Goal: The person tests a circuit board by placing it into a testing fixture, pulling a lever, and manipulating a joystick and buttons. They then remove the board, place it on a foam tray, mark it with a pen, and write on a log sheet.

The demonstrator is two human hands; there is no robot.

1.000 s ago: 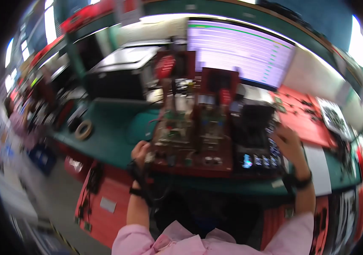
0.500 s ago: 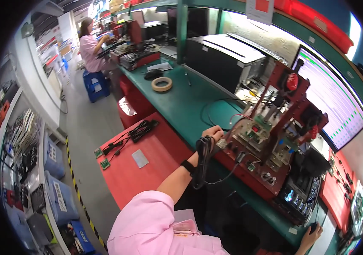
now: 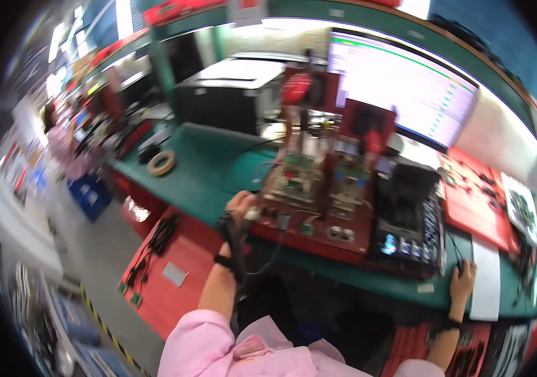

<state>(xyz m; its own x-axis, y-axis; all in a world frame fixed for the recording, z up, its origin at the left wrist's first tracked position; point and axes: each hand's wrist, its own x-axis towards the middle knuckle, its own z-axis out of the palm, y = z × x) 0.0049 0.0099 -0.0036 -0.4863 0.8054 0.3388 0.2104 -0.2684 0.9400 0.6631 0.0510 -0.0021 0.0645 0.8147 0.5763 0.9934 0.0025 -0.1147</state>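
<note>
Red fixture (image 3: pixel 358 244) on worktop (image 3: pixel 200 164), circuit boards (image 3: pixel 295 183) mounted. Left hand (image 3: pixel 241 203) at its 9 o'clock edge, fingers curled, black cable coil (image 3: pixel 236 242) hanging there; pinch cannot be told. Right hand (image 3: pixel 463 279), 4 o'clock, over dark mouse (image 3: pixel 459 266), grip unclear. Cabled boards (image 3: pixel 135 300), 8 o'clock, lie apart; completion unreadable.

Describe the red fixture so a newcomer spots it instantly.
Find the lit monitor at the back of the green bench. The red fixture stands in front, slightly left, with the person's left hand at its near-left corner. Unlike the black console with glowing lights on its right, it carries two upright red panels and small circuit boards.
</note>
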